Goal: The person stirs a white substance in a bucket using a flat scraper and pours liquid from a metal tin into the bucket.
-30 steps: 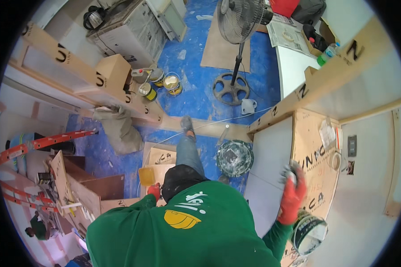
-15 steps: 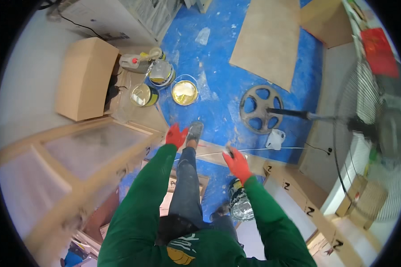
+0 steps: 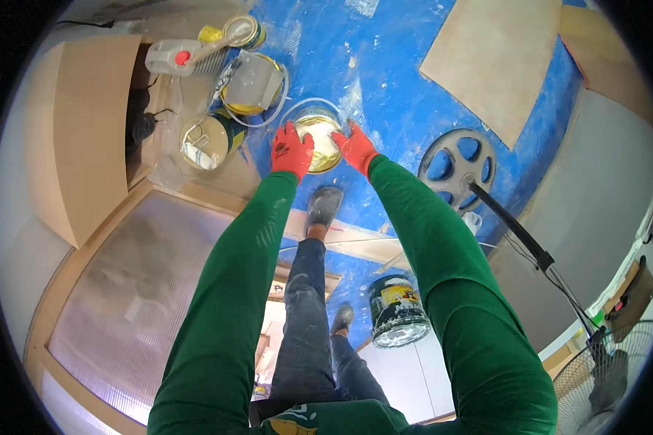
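Bucket [image 3: 321, 151] is set on floor [image 3: 384, 76], between left hand [image 3: 292, 150] and right hand [image 3: 350, 144]; flanked at opposite sides, likely for balance. Both hands half open, fingers bent at rim; firm grip can't be told. Tin [image 3: 209, 145] is left of left hand; fan base [image 3: 466, 180], wide presumably for stability, right of right hand.

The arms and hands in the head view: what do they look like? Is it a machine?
No, a person's. The left hand and right hand wear red gloves, the left one with a dark marking on its back. Both arms have long green sleeves; pale streaks mark the left forearm. No cables show on them.
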